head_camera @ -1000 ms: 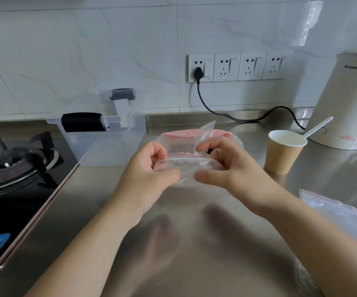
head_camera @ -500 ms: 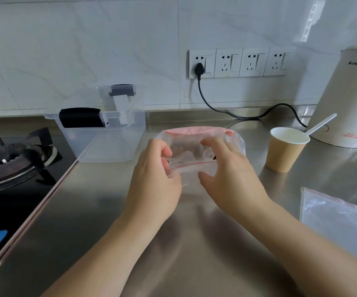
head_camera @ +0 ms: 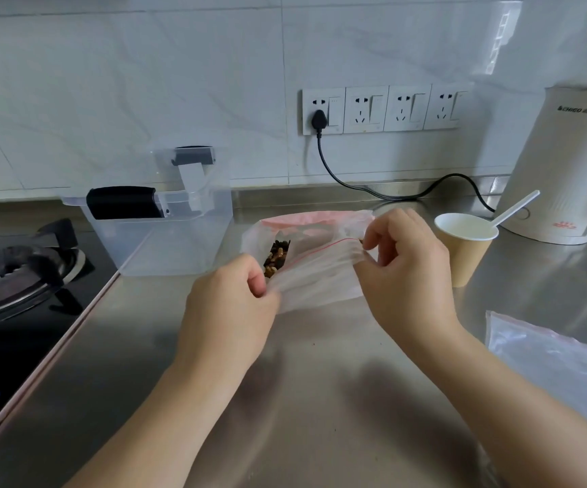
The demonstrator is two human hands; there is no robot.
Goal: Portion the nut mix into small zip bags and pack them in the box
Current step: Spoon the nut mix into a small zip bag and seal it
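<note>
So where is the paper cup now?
In the head view, the cup stands on the counter at right, between the right hand and the kettle.

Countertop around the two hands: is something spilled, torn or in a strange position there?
Nothing stands out. The nut mix stays inside its big bag, the paper cup stands upright with its spoon, and the small zip bag, pinched by left hand and right hand, looks whole.

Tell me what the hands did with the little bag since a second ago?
The left hand and right hand moved apart, stretching the small zip bag out between them; its right end is now higher. That uncovered the nut mix in the big bag behind. Both hands kept pinching the small bag. The clear box, paper cup and spoon stayed put.
</note>
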